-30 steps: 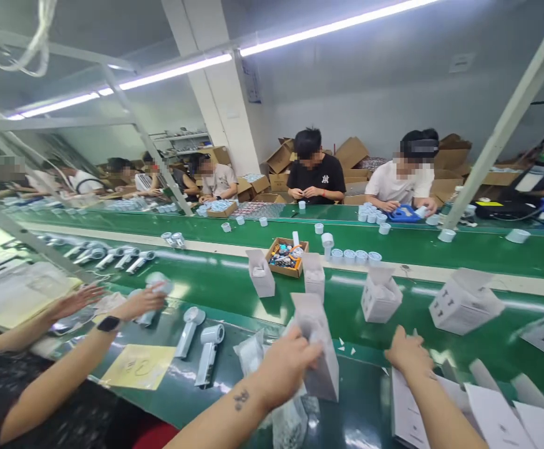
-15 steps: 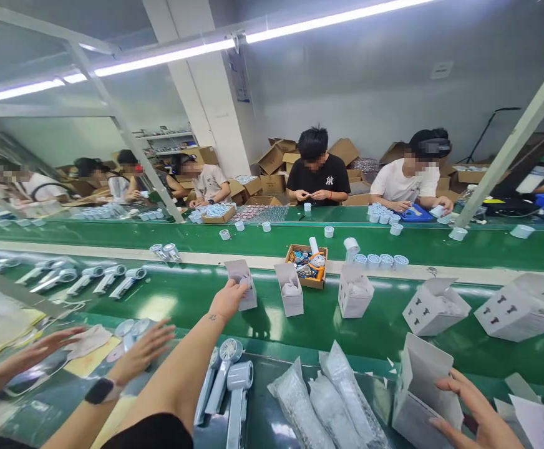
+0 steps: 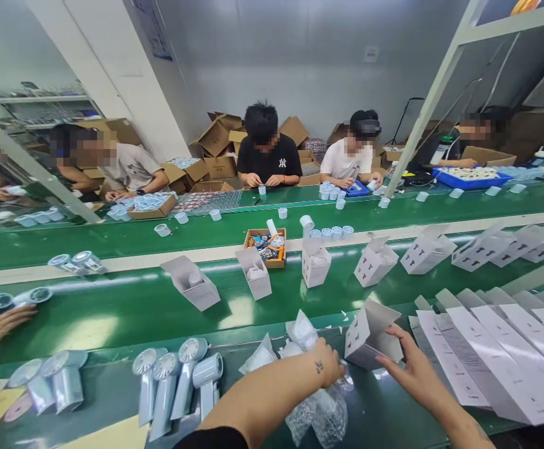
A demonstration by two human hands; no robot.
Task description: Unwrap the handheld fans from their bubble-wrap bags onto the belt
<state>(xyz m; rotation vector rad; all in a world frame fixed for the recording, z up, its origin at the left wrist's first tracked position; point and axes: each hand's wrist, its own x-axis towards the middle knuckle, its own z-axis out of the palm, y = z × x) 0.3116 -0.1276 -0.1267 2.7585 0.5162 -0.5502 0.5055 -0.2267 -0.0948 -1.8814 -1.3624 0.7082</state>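
My left hand [image 3: 329, 366] reaches across with its fingers curled down onto a bubble-wrapped package [image 3: 316, 415]; its fingertips are partly hidden. Other clear bubble-wrap packages [image 3: 259, 355] lie around it. With thumb and fingers, my right hand [image 3: 405, 355] grips the side of an open white box [image 3: 362, 340], its flap up and its mouth tilted toward me. To the left of my forearm lie several light-blue handheld fans [image 3: 178, 380] with round grilled heads.
Open white boxes [image 3: 316, 271] with wrapped contents line the green belt [image 3: 136, 318]. Flat white cartons [image 3: 482, 349] overlap on the right. A small parts carton [image 3: 265, 248] stands behind. A co-worker's hand [image 3: 5, 327] touches fans at left; other people sit opposite.
My left hand has left a white box on the belt and moved right and nearer, onto the bubble-wrapped packages. My right hand still holds its box. The view has turned right.
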